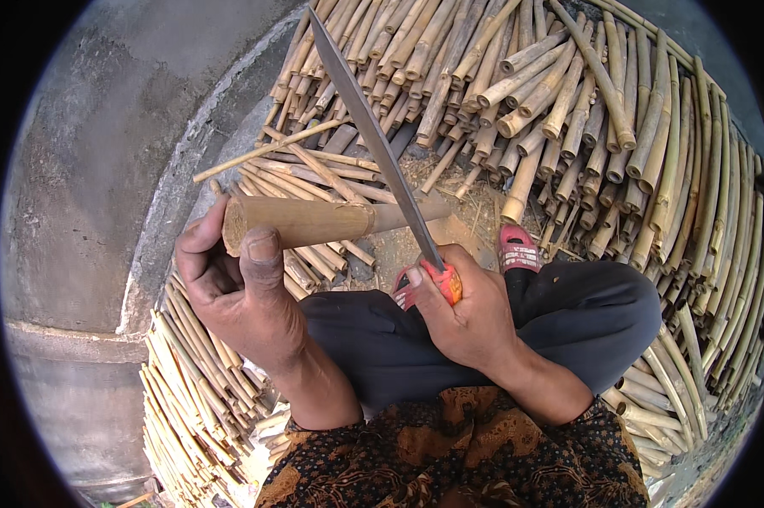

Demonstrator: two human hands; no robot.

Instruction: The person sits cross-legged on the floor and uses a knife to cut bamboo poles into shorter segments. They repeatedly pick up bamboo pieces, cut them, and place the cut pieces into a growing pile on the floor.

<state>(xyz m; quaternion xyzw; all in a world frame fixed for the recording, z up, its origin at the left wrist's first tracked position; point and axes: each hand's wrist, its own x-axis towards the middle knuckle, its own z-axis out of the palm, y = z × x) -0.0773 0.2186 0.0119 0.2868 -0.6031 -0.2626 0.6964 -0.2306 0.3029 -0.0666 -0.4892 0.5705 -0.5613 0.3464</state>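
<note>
My left hand grips a short, pale bamboo piece by its thick end, thumb on the near side and fingers curled round the end. The piece lies almost level, with a node ring toward its right part. In my right hand is the orange-red handle of a hand saw. Its long grey blade slants up and to the left, crossing in front of the bamboo's narrower right part. Teeth cannot be made out, nor whether blade and bamboo touch.
A large stack of bamboo poles curves from the top round the right side. Thinner bamboo sticks lie in bundles at the left. A concrete wall rises on the far left. My bent legs are below, beside pale dust.
</note>
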